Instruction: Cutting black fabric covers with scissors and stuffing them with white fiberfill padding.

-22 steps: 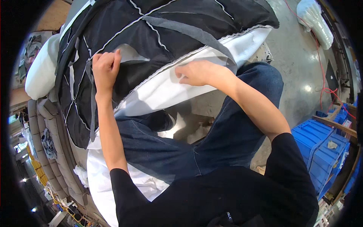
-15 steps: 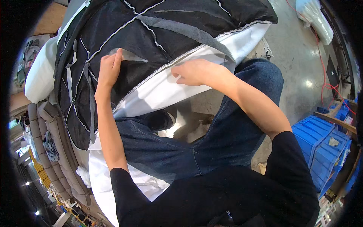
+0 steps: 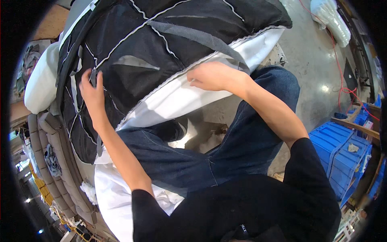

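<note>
A large black fabric cover (image 3: pixel 125 84) with white seam lines lies across my lap and ahead of me. Along its near edge runs a white fabric border (image 3: pixel 161 103). My left hand (image 3: pixel 92 94) is over the cover's left part, thumb and forefinger apart on either side of a dark grey strip (image 3: pixel 93 76). Curled over the white border, my right hand (image 3: pixel 211 76) has its fingertips drawn together; what they pinch, if anything, is hidden. Another grey fabric strip (image 3: pixel 193 34) runs over the cover toward my right wrist. A pointed grey flap (image 3: pixel 137 61) lies between my hands.
Blue plastic bins (image 3: pixel 338 151) stand at the right. A red cable (image 3: pixel 342 76) trails over the concrete floor near a clear plastic-wrapped roll (image 3: pixel 332 22). Brown padded cushions (image 3: pixel 60 161) line the left side. White fabric (image 3: pixel 111 197) lies beside my left leg.
My left hand has moved left, away from the pointed grey flap, to the dark grey strip, and its fingers have spread. My right hand stays near the white border.
</note>
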The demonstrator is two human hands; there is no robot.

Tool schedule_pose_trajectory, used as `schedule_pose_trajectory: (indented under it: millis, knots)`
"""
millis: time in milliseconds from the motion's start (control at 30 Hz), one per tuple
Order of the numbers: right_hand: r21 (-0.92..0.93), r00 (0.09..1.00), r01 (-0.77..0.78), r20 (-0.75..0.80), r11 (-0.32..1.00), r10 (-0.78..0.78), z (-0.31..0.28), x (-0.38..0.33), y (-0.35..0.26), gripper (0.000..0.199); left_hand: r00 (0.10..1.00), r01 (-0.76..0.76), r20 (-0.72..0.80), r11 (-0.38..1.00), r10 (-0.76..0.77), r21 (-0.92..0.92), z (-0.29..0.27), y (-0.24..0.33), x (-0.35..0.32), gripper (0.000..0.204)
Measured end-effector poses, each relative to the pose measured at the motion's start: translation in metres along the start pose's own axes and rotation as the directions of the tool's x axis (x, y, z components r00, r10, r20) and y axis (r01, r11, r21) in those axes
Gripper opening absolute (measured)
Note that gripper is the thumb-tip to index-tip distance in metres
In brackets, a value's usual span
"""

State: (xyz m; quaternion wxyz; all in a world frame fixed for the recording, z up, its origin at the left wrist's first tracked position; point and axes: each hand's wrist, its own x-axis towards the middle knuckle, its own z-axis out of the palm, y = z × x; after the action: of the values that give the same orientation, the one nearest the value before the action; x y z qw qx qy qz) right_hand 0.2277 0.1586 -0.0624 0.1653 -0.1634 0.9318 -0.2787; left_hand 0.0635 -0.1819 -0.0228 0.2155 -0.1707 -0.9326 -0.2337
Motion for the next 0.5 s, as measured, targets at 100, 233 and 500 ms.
schedule_pose_trajectory:
  millis: [100,233,500]
  knots:
    - [0.54,0.945,0.327,-0.168,0.776,-0.281,-0.029,0.034,-0.012,0.025,0.914,0.106,0.374,0.982,-0.158,0.155,-0.004,-0.09,-0.052,0.083]
    - [0.123,0.776,0.381,-0.581,0.916,-0.245,-0.125,0.111,-0.06,0.031,0.476,0.717,0.627,0.685,-0.617,0.13,-0.027,-0.035,-0.03,0.08]
    - [-0.562,0.625,-0.149,-0.691,0.813,-0.364,0.032,0.239,0.006,0.052,0.646,0.621,0.517,0.781,-0.561,0.071,0.032,-0.053,-0.025,0.057]
